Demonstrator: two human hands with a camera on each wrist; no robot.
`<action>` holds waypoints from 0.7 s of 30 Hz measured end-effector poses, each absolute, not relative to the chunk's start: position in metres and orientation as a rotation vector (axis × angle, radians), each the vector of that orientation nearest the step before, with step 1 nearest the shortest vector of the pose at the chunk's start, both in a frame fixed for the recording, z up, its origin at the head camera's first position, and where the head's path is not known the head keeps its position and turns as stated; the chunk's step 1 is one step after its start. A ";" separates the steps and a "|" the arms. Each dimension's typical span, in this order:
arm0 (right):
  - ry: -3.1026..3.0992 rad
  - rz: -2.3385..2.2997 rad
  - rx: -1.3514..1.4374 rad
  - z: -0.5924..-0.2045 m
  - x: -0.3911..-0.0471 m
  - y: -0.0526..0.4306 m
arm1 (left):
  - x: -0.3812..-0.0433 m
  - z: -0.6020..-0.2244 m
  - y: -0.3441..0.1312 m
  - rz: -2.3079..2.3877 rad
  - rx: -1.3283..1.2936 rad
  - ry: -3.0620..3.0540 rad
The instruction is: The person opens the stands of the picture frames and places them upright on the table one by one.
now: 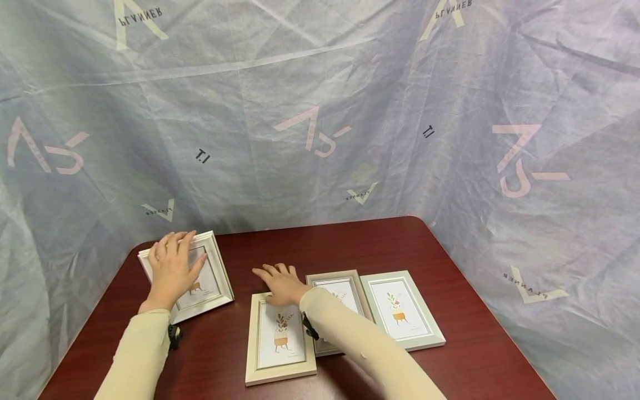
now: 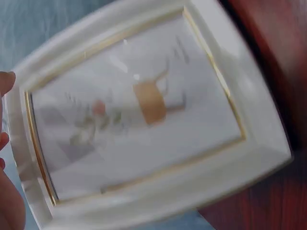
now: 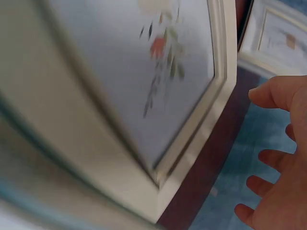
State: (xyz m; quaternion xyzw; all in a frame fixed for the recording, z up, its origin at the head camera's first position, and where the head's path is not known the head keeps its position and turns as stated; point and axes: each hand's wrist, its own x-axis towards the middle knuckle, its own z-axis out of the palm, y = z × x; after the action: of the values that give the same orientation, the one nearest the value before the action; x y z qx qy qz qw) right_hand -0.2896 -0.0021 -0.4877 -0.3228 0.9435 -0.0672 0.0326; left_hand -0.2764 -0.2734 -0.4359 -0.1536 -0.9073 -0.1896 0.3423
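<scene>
At the table's far left, my left hand (image 1: 171,265) lies over a white picture frame (image 1: 223,278), fingertips at its far edge and thumb spread across the picture. More than one white edge shows along that side, as in a stack. The left wrist view shows this frame (image 2: 268,129) blurred, with its gold inner border and the fingers at its left edge. My right hand (image 1: 284,284) reaches leftward at the far edge of a cream picture frame (image 1: 252,344). Its fingers (image 3: 261,186) are spread and hold nothing.
Right of the cream frame lies a taupe picture frame (image 1: 367,300), partly hidden by the right sleeve (image 1: 360,339). A pale green-white picture frame (image 1: 430,314) lies beside it. The dark red table (image 1: 320,239) ends at a grey printed curtain (image 1: 280,183).
</scene>
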 end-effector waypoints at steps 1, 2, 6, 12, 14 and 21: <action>2.909 -0.211 -0.984 -0.487 -0.292 0.002 | -0.277 -0.438 -0.269 -0.488 -0.421 -2.350; 2.917 -0.212 -0.977 -0.488 -0.294 0.006 | -0.277 -0.440 -0.264 -0.487 -0.445 -2.342; 2.923 -0.231 -0.946 -0.488 -0.304 0.024 | -0.280 -0.449 -0.247 -0.455 -0.532 -2.324; 2.928 -0.285 -0.900 -0.486 -0.312 0.055 | -0.281 -0.461 -0.221 -0.440 -0.644 -2.344; 2.937 -0.282 -0.889 -0.485 -0.313 0.064 | -0.281 -0.464 -0.214 -0.437 -0.676 -2.356; 2.948 -0.293 -0.874 -0.483 -0.308 0.084 | -0.277 -0.475 -0.192 -0.396 -0.761 -2.483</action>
State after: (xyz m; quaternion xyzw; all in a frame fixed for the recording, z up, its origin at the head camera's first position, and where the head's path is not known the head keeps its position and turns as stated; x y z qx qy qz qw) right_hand -0.3082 0.0842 -0.4831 -0.2828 0.9541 -0.0947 0.0265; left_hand -0.2770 -0.1920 -0.4754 -0.2800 -0.9142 -0.1456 0.2544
